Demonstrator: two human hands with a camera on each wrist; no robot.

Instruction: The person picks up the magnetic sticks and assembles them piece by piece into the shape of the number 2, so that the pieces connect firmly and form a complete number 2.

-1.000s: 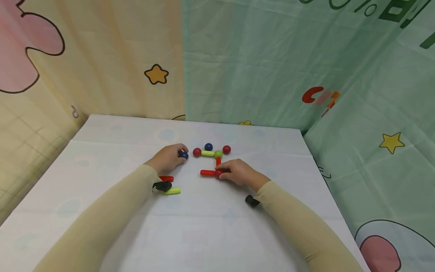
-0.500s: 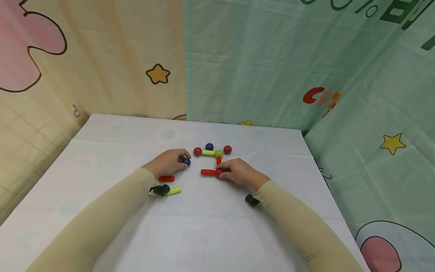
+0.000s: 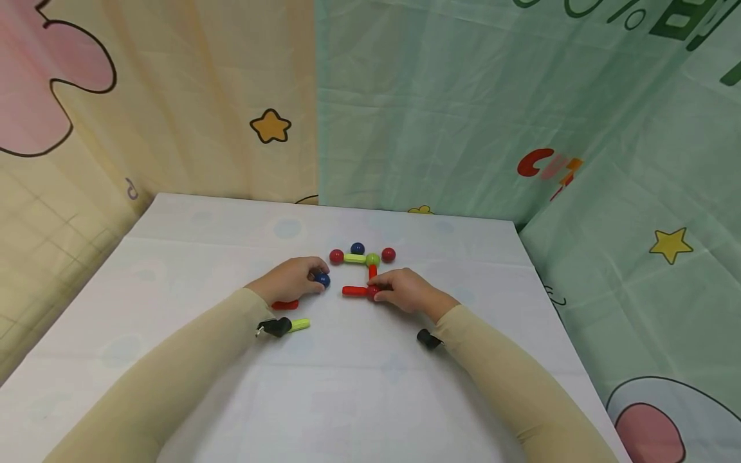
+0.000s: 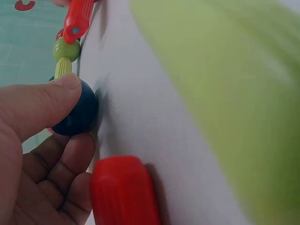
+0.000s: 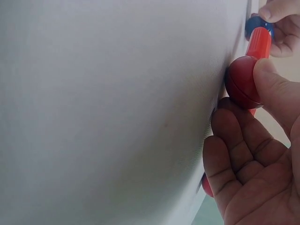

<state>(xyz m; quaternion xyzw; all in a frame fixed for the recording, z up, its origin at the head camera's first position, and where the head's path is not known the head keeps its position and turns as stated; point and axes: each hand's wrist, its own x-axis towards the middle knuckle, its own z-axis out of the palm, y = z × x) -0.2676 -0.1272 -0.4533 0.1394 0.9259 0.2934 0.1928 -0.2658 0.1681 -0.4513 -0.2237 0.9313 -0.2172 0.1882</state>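
- Nearest, a yellow-green rod (image 3: 300, 325) and loose red rod (image 3: 285, 305) may crowd my left hand (image 3: 289, 280)
- My right hand (image 3: 410, 292) pinches the joined red ball (image 3: 372, 294)
- The left pinches a blue ball (image 3: 323, 280), left of the attached red rod (image 3: 354, 291); I judge it light, hard, slippery, best held across its middle
- Farther, another blue ball (image 3: 357, 247) might roll if nudged

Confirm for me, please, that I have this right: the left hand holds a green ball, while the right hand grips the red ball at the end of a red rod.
Not quite: the left hand holds a blue ball, as the left wrist view shows, while the right hand grips the red ball at the end of a red rod.
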